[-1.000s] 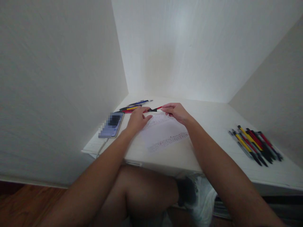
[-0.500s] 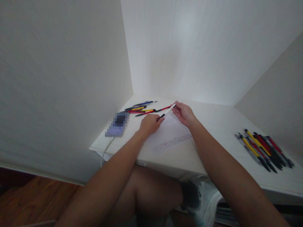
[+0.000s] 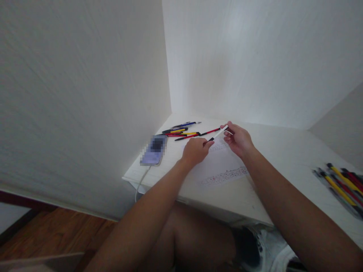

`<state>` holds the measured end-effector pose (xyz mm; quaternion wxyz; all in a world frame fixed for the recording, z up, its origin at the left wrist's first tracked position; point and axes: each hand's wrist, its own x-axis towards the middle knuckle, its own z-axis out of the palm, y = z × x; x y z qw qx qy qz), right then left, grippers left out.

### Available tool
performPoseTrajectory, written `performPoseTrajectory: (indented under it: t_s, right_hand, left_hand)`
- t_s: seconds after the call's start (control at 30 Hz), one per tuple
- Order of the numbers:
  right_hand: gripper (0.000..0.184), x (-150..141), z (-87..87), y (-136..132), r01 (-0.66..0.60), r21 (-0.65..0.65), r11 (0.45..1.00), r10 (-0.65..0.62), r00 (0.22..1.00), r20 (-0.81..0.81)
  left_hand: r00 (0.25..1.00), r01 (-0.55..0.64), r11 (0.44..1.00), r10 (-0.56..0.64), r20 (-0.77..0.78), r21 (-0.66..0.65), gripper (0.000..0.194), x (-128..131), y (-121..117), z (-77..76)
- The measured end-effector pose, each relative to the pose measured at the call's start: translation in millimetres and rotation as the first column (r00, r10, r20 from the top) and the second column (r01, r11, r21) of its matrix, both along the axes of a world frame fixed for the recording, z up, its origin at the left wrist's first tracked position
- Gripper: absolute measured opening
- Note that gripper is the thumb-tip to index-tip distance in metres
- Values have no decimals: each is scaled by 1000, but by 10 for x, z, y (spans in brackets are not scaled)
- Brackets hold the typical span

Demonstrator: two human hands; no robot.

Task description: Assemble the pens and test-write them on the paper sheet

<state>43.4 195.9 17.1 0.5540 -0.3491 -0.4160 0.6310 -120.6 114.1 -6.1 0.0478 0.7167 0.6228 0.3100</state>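
Note:
My left hand and my right hand both pinch one thin white pen with a black end above a sheet of paper with lines of writing. The left fingers close on the black end, the right fingers on the far end. Just beyond the hands lies a small group of pens in red, yellow, blue and black on the white desk.
A phone with a white cable lies at the desk's left edge. Several red, yellow and black pens lie in a row at the right. White walls close in the desk on three sides. My knee is below the front edge.
The hands have lifted a white and black pen away from the pile and hold it between them. A red pen now lies on the desk. The camera has turned left.

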Motion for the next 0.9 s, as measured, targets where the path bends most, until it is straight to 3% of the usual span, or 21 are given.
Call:
performPoseTrajectory:
  t_s: [0.2,0.3,0.4,0.47,0.53,0.6,0.63,0.7,0.9]
  right_hand:
    - [17,102,62,53,-1,17,1000,1,1000,-5]
    - [21,332,62,203,98,61,993,-96,995,-32]
    - [23,522,-13,347,202,165,965,-228,961,158]
    - [24,544,-105,392,180,255,950,-282,843,457]
    - [24,490,-201,394,36,407,913,-349,585,732]
    - [24,403,-274,369,-168,516,840,-446,327,833]
    - [25,362,-298,353,-251,534,807,-481,245,842]
    - [28,306,-323,324,-334,530,779,-508,159,847]
    - [27,284,-336,290,-354,464,812,-479,50,877]
  left_hand:
    - [986,74,997,-68,150,-38,43,-26,-11,25]
    - [973,55,994,-32,227,-99,44,-119,-37,6]
    - [950,16,995,16,312,-98,42,-224,-56,-14]
    - [949,-10,998,30,313,-65,41,-265,-52,-36]
    - [956,-14,998,32,293,-63,42,-274,-38,-66]
    - [960,0,996,26,277,-90,44,-256,-25,-101]
    - [963,6,995,22,268,-104,45,-243,-22,-116]
    - [972,12,991,19,235,-130,46,-215,-24,-140]
    - [996,9,984,7,93,-180,48,-183,-43,-164]
